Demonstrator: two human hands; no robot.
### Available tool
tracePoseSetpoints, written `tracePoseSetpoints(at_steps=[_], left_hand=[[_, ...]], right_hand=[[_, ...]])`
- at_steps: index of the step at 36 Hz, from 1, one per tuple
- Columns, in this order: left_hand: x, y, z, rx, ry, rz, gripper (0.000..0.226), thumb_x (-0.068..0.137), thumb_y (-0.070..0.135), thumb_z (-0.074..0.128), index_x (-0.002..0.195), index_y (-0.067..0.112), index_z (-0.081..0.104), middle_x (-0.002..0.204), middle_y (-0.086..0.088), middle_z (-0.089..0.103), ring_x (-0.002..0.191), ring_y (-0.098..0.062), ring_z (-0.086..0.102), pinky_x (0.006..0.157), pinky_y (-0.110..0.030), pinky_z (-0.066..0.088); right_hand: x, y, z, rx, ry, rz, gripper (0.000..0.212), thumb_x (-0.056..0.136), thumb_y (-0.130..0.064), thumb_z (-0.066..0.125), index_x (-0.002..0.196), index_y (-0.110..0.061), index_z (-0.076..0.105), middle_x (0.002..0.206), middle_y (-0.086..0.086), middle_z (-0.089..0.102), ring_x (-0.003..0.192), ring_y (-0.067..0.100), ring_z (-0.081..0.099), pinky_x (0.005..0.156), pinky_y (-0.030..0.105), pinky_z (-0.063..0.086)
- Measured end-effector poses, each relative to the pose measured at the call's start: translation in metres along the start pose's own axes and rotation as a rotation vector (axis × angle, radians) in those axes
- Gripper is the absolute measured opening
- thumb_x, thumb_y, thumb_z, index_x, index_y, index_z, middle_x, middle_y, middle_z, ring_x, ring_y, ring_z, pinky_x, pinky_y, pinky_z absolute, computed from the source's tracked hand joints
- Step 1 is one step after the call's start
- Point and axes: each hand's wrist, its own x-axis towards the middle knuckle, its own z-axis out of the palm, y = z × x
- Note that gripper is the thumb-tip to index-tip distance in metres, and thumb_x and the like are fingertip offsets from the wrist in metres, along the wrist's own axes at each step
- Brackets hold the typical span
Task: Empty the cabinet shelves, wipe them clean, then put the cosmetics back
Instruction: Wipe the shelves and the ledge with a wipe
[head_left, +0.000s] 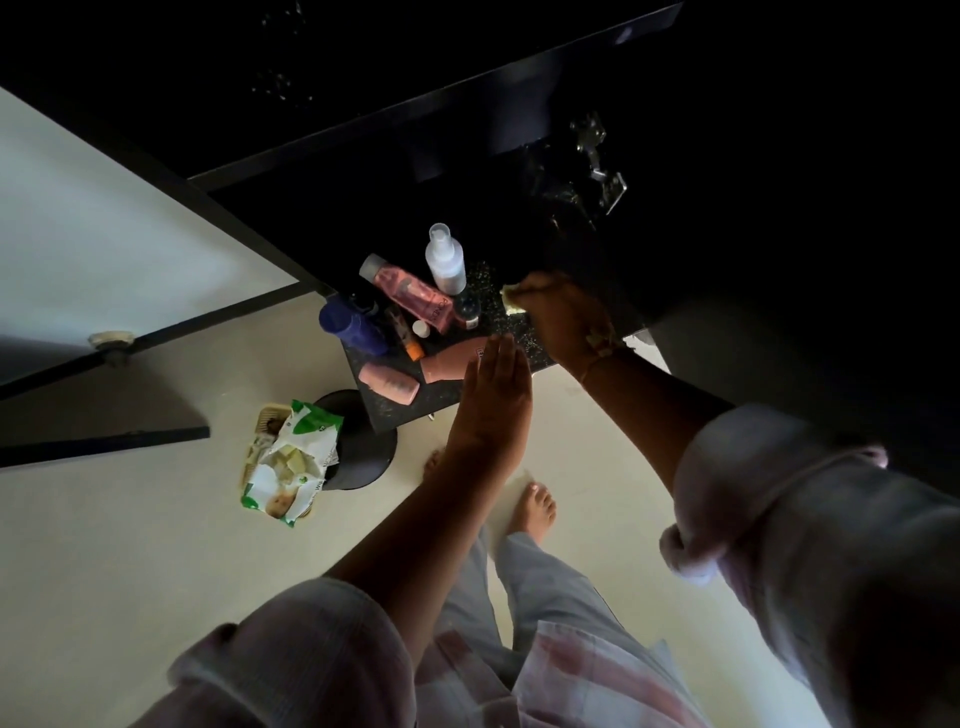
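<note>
**Wiping under way, cosmetics parked on the slab**

Rolled pale checked sleeves nearest the lens, both forearms stretched out over cream floor (130, 571). Right grip (561, 317) clenched on crumpled yellowish cloth (511, 299), pressed down on dark speckled stone table (488, 280) at the mouth of black cabinet (467, 130); too dark there to tell shelf from slab. Left grip (493, 395) released, fingers straight and together, holding nothing, tips at one end of terracotta plastic bottle (449, 364); contact uncertain. Terracotta bottle lying flat, long axis running left and slightly toward the camera from those tips. Other cosmetics clustered just beyond, all left of the cloth: clear spray bottle (445, 260) standing, pink tube with grey cap (410, 293), dark blue bottle (353, 327), pale pink tube (389, 384). Left grip plainly the nearer to the cluster. Probable stage: wiping, put-back not yet begun. Likely need next: bottles kept clear of the cloth's path.
</note>
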Motion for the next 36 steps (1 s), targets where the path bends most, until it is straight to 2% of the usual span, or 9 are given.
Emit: tracePoseSetpoints(at_steps=[6, 8, 11, 17, 22, 27, 29, 33, 36], left_hand=[[-0.005, -0.004, 0.001, 0.011, -0.044, 0.022, 0.066, 0.094, 0.004, 0.044, 0.15, -0.004, 0.01, 0.16, -0.021, 0.006, 0.148, -0.034, 0.005, 0.119, -0.044, 0.008], [-0.006, -0.004, -0.002, 0.034, -0.058, 0.019, 0.068, 0.096, 0.006, 0.042, 0.151, -0.003, 0.003, 0.16, -0.02, -0.001, 0.149, -0.033, -0.001, 0.12, -0.043, 0.003], [-0.009, -0.002, 0.0, 0.002, -0.016, 0.036, 0.068, 0.094, 0.003, 0.046, 0.15, -0.005, 0.008, 0.159, -0.022, 0.007, 0.148, -0.036, 0.007, 0.119, -0.044, 0.009], [-0.011, -0.001, 0.0, -0.021, 0.046, 0.069, 0.067, 0.071, -0.003, 0.069, 0.134, -0.011, 0.046, 0.138, -0.028, 0.048, 0.13, -0.041, 0.046, 0.106, -0.048, 0.038], [-0.016, 0.001, -0.001, -0.019, 0.081, 0.085, 0.068, 0.079, -0.003, 0.064, 0.141, -0.01, 0.037, 0.147, -0.027, 0.038, 0.138, -0.04, 0.036, 0.113, -0.046, 0.029], [-0.021, -0.002, -0.001, 0.007, 0.073, 0.082, 0.069, 0.092, 0.002, 0.049, 0.15, -0.004, 0.013, 0.158, -0.022, 0.014, 0.147, -0.035, 0.011, 0.12, -0.041, 0.009], [-0.023, -0.004, -0.001, 0.021, 0.054, 0.066, 0.069, 0.091, 0.004, 0.051, 0.15, -0.004, 0.015, 0.158, -0.022, 0.015, 0.147, -0.036, 0.013, 0.119, -0.042, 0.01], [-0.024, -0.012, 0.002, 0.016, 0.054, 0.035, 0.069, 0.078, 0.004, 0.067, 0.141, -0.007, 0.039, 0.147, -0.025, 0.038, 0.137, -0.039, 0.037, 0.111, -0.046, 0.033], [-0.027, -0.017, 0.0, 0.011, 0.037, 0.042, 0.07, 0.087, 0.004, 0.058, 0.147, -0.005, 0.025, 0.155, -0.024, 0.024, 0.144, -0.038, 0.022, 0.116, -0.045, 0.022]], right_hand=[[-0.024, 0.012, 0.009, 0.022, 0.002, -0.029, 0.019, 0.085, -0.034, 0.062, 0.095, -0.02, 0.071, 0.099, -0.001, 0.069, 0.098, 0.013, 0.064, 0.094, 0.039, 0.049], [-0.032, 0.012, 0.008, -0.038, -0.047, -0.054, 0.021, 0.089, -0.02, 0.056, 0.103, -0.02, 0.071, 0.107, 0.002, 0.067, 0.103, 0.018, 0.061, 0.093, 0.04, 0.049], [-0.045, 0.015, 0.007, -0.151, -0.041, -0.14, 0.033, 0.089, -0.006, 0.047, 0.112, -0.012, 0.07, 0.112, 0.01, 0.064, 0.106, 0.029, 0.059, 0.089, 0.042, 0.05], [-0.07, 0.026, 0.011, -0.11, 0.03, -0.238, 0.044, 0.076, 0.002, 0.052, 0.108, -0.017, 0.074, 0.103, 0.003, 0.07, 0.098, 0.027, 0.066, 0.087, 0.038, 0.055], [-0.073, 0.021, 0.003, -0.189, -0.105, -0.162, 0.044, 0.081, 0.004, 0.052, 0.114, -0.017, 0.072, 0.112, 0.004, 0.066, 0.104, 0.026, 0.064, 0.091, 0.03, 0.05], [-0.069, 0.023, -0.001, -0.1, -0.034, -0.101, 0.043, 0.082, 0.007, 0.051, 0.112, -0.014, 0.072, 0.115, 0.003, 0.067, 0.107, 0.024, 0.064, 0.091, 0.024, 0.046], [-0.059, 0.018, -0.005, -0.107, -0.061, -0.088, 0.04, 0.086, 0.005, 0.052, 0.115, -0.013, 0.071, 0.118, 0.007, 0.066, 0.109, 0.027, 0.063, 0.093, 0.026, 0.046], [-0.023, 0.001, -0.012, -0.108, 0.052, -0.093, 0.034, 0.092, -0.005, 0.051, 0.12, -0.015, 0.068, 0.122, 0.01, 0.063, 0.107, 0.03, 0.062, 0.093, 0.031, 0.048], [0.011, -0.012, -0.009, -0.143, 0.077, -0.113, 0.035, 0.091, -0.003, 0.051, 0.121, -0.014, 0.067, 0.125, 0.01, 0.061, 0.113, 0.027, 0.059, 0.101, 0.03, 0.045]])
